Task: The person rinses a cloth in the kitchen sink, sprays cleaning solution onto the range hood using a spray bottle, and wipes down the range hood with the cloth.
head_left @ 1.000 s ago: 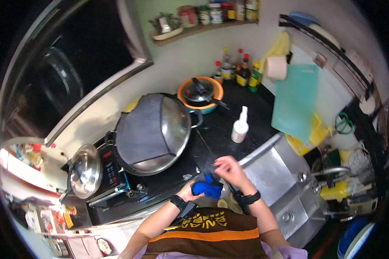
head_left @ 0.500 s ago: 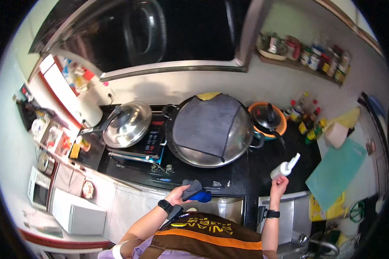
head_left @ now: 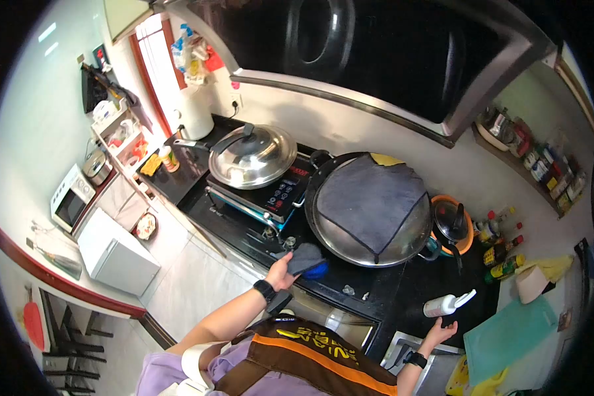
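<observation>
My left hand (head_left: 282, 272) is closed on a grey cloth (head_left: 302, 258) at the front edge of the black counter. A bright blue piece (head_left: 316, 271) shows beneath the cloth; I cannot tell whether it belongs to it. On the right, my right hand (head_left: 439, 332) has its fingers apart and holds nothing. Just beyond those fingers a white bottle with a long nozzle (head_left: 441, 305) is on the counter. A large lidded wok (head_left: 365, 259) sits ahead between my hands, draped with a dark grey cloth (head_left: 371, 201).
A lidded pan (head_left: 253, 158) rests on the induction cooker (head_left: 282, 191) at left. An orange basin (head_left: 468, 231) and several sauce bottles (head_left: 501, 254) line the back right. A green cutting board (head_left: 508, 336) lies near the sink. The range hood (head_left: 350, 86) overhangs the counter.
My right hand has let go of the white bottle and drawn slightly back from it, fingers opened. My left hand still holds the grey cloth. The view has turned left and tilted.
</observation>
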A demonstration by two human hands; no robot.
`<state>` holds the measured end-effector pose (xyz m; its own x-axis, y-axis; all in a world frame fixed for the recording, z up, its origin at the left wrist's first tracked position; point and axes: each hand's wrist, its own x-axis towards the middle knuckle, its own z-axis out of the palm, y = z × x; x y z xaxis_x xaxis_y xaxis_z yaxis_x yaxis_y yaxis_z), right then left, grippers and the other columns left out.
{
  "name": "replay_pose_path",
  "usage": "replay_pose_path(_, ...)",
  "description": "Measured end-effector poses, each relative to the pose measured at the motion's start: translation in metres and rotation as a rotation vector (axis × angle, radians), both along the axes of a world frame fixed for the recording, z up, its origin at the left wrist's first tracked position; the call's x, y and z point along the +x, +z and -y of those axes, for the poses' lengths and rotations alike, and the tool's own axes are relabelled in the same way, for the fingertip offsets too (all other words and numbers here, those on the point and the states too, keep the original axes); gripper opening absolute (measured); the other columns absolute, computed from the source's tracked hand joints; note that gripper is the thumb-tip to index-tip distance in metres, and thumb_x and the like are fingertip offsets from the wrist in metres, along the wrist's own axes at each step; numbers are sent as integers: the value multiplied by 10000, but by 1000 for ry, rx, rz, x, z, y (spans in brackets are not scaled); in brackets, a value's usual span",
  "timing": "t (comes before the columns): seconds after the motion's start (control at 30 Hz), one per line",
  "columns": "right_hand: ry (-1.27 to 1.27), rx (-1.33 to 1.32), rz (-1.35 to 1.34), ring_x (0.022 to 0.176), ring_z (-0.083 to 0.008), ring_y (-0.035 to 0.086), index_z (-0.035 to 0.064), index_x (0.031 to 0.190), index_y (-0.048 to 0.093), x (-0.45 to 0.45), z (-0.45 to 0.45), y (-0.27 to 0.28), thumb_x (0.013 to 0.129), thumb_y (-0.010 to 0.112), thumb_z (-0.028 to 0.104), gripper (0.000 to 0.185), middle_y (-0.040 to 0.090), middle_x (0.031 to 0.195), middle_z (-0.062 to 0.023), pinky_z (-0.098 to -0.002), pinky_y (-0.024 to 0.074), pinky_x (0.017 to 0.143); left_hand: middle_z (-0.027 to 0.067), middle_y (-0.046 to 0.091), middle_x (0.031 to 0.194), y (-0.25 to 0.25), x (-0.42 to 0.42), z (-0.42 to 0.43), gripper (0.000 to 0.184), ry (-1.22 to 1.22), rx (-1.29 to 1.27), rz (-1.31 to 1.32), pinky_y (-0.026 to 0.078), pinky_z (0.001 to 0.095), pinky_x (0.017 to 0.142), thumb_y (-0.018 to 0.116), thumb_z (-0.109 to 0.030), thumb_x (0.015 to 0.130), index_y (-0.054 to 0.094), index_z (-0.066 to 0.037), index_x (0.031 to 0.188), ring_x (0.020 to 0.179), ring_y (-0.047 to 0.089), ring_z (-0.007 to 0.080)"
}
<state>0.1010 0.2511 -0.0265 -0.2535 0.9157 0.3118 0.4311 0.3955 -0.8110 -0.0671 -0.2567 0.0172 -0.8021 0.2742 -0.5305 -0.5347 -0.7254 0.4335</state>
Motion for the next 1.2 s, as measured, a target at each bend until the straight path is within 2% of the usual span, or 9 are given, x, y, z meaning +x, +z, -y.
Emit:
replay_pose_path(0.17, 0, -55, -10, 1093, -336, 472, -15, 1290, 378, 5, 21, -3, 732, 702, 48, 648, 457, 1203, -224, -407, 388, 965, 104, 317, 1396, 0, -13, -15, 587, -440, -427, 83, 397, 487, 982, 600, -321, 873, 346, -83, 1346, 1148, 439, 387)
replay_pose_path(0.23, 42, -91, -75, 1097, -335, 470, -22, 1287, 380, 10, 23, -9, 734, 670, 11, 625, 459, 1194, -223, -401, 385, 964, 123, 424, 1298, 63, -3, -15, 514, -441, -536, 74, 437, 429, 932, 615, -245, 854, 428, -69, 1300, 1108, 485, 324)
replay_pose_path(0.3, 0, -48, 35, 1091, -330, 473, -23, 1289, 377, 17, 35, 0, 736, 654, 0, 619, 457, 1191, -222, -403, 389, 956, 151, 560, 1077, 92, -15, 6, 430, -208, -1322, -801, 461, 405, 857, 644, -191, 805, 514, -29, 1181, 978, 554, 288)
replay_pose_path(0.37, 28, -16, 39, 1082, -324, 473, -21, 1288, 376, 28, 42, -3, 751, 632, 5, 595, 454, 1192, -219, -407, 398, 943, 177, 548, 920, 159, -57, 42, 262, 387, -1644, -1275, 448, 408, 792, 624, -97, 759, 557, -10, 997, 887, 535, 347)
replay_pose_path(0.5, 63, -59, 45, 1084, -302, 458, -18, 1297, 365, 32, 83, 26, 787, 563, -10, 547, 433, 1215, -208, -390, 398, 929, 145, 558, 1015, 231, -157, 132, 412, 592, -2422, -1066, 427, 410, 817, 721, -238, 715, 567, -37, 1040, 966, 515, 331)
replay_pose_path(0.57, 71, -70, -15, 1085, -288, 458, -15, 1305, 356, 37, 89, 16, 794, 541, -33, 544, 428, 1222, -200, -373, 403, 915, 137, 561, 1023, 227, -201, 169, 506, 240, -2612, -875, 439, 408, 792, 737, -340, 691, 575, -46, 1070, 967, 526, 311)
replay_pose_path(0.63, 65, -85, -17, 1091, -266, 462, 10, 1317, 350, 34, 104, 8, 814, 511, -40, 531, 427, 1234, -186, -350, 406, 906, 171, 577, 994, 217, -227, 187, 537, -68, -2630, -730, 483, 435, 759, 718, -409, 713, 584, -27, 1066, 945, 570, 331)
replay_pose_path(0.7, 116, 15, 66, 1079, -300, 472, 2, 1279, 396, 32, 94, -24, 760, 545, -25, 541, 455, 1188, -197, -389, 397, 923, 197, 580, 980, 208, -244, 194, 500, -64, -2477, -734, 506, 437, 750, 704, -385, 738, 586, -11, 1048, 927, 598, 341)
replay_pose_path(1.2, 410, 24, -37, 1005, -211, 496, 55, 1312, 363, -89, 263, 81, 838, 470, -29, 493, 488, 1221, -129, -318, 408, 880, 227, 560, 820, 207, -247, 193, 207, -86, -2448, -859, 523, 420, 590, 507, -166, 857, 460, 16, 941, 666, 631, 356)
